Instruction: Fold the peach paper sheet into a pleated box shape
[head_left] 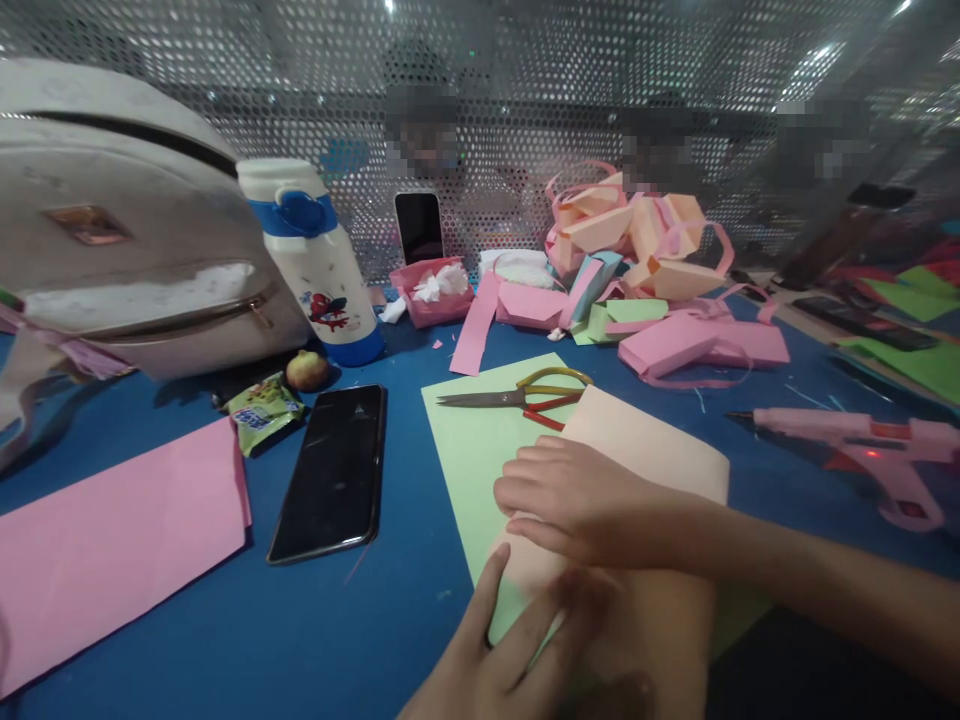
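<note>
A folded sheet of peach paper [645,440] lies at an angle over a light green sheet [469,450]. My right hand [574,500] rests palm down on the peach paper, fingers side by side and slightly bent at its left edge. Below it, my left hand [517,640] has its fingers spread, touching the same paper; part of it is blurred and some fingertips are hard to make out. Just beyond my hands, scissors [517,397] with yellow and red handles lie on the green sheet, their handles partly by the peach paper's top edge.
On the blue table are a phone [330,475], folded pink paper [135,540], a snack packet [265,412], a bottle [322,270] and a backpack [135,230]. Paper bags [705,340] are heaped behind. A pink glue gun [862,440] with a red light lies right. Perforated metal [510,140] stands behind.
</note>
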